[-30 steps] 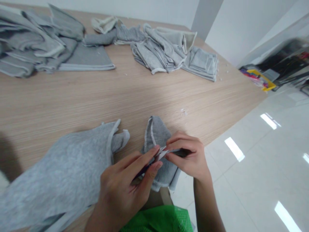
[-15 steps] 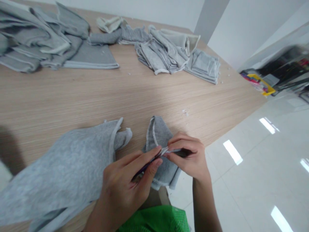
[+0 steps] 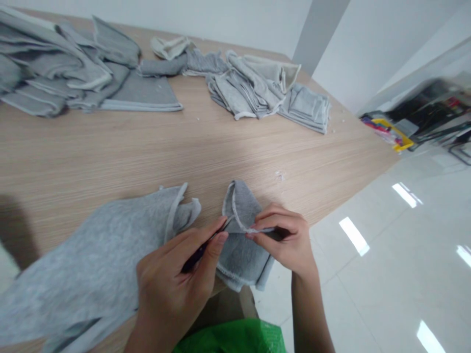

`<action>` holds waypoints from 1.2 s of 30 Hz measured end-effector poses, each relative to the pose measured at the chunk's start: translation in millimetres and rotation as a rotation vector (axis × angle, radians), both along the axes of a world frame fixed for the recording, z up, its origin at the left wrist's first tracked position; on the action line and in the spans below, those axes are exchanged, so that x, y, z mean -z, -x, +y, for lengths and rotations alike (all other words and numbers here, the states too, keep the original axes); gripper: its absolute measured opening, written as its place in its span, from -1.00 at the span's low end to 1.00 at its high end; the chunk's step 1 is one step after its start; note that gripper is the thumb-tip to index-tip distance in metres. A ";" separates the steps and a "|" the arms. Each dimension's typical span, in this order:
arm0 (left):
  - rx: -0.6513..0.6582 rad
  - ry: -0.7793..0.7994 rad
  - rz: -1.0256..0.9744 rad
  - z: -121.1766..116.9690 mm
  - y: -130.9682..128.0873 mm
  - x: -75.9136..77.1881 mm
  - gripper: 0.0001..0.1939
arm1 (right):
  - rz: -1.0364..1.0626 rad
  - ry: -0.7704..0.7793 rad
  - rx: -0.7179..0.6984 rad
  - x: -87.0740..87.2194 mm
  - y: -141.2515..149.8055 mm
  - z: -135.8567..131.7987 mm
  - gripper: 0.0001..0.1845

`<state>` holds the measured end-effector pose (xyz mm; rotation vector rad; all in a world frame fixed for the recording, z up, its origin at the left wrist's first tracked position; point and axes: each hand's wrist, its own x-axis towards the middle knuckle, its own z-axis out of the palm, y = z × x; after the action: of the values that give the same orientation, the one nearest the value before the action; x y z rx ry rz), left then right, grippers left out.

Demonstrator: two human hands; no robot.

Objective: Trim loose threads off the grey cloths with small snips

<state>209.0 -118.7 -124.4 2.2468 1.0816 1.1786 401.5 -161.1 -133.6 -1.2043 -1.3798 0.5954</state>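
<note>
My right hand [image 3: 285,238] pinches the pale stitched edge of a small grey cloth piece [image 3: 245,262] between thumb and fingertips. The cloth hangs at the table's front edge, its upper corner folded into a point. My left hand [image 3: 184,279] is closed around dark-handled thread snips [image 3: 195,257], most of which the fingers and palm hide. Their thin metal tip sticks out past the fingertips against the cloth, left of the right hand's pinch. To the left lies a larger light grey fabric piece [image 3: 99,260] with a pale edge, partly behind my left wrist.
A heap of grey cloth [image 3: 62,73] lies at the back left of the wooden table [image 3: 128,147]. Folded grey pieces [image 3: 253,88] sit at the back middle. Lint scraps [image 3: 279,175] dot the surface. A green mesh item [image 3: 235,336] is below; a yellow tray [image 3: 393,135] stands beyond the table.
My left hand with the snips has moved left and slightly down, away from my right fingertips. The right hand keeps its pinch on the cloth edge. The view has shifted slightly.
</note>
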 end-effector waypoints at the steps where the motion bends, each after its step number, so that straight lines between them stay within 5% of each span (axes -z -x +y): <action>1: -0.027 -0.019 0.009 -0.4 0.8 0.0 -0.76 | -0.003 0.002 0.000 0.0 0.0 0.3 -0.87; 4: -0.091 -0.056 0.021 -1.4 1.1 -9.0 -0.79 | -0.015 0.011 -0.006 -0.7 -0.2 1.2 -0.87; 7: -0.118 -0.081 0.005 3.4 -11.5 -35.3 -0.80 | -0.025 0.024 -0.005 -2.0 -0.5 1.0 -0.89; 12: 0.069 -0.162 0.190 34.5 -68.9 -70.7 -0.82 | -0.007 0.028 0.006 -0.3 -0.5 -0.4 -0.94; 16: 0.109 -0.069 0.399 52.9 -91.1 -63.0 -0.80 | -0.022 0.026 0.005 3.0 -1.1 0.7 -0.94; 21: 0.035 -0.111 0.061 34.7 -49.0 -52.9 -0.71 | -0.025 0.004 0.006 2.3 -2.4 2.0 -0.96; 26: 0.144 -0.102 0.113 4.4 -5.8 -36.5 -0.67 | 0.001 0.025 0.019 0.2 -2.4 1.4 -0.98; 36: 0.198 -0.039 0.081 -2.7 -5.3 -2.5 -0.62 | 0.014 0.070 0.001 4.0 -3.2 1.2 -0.93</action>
<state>214.3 -121.4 -121.8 2.3865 0.8476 1.0439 404.7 -159.8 -137.6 -1.2543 -1.3560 0.6547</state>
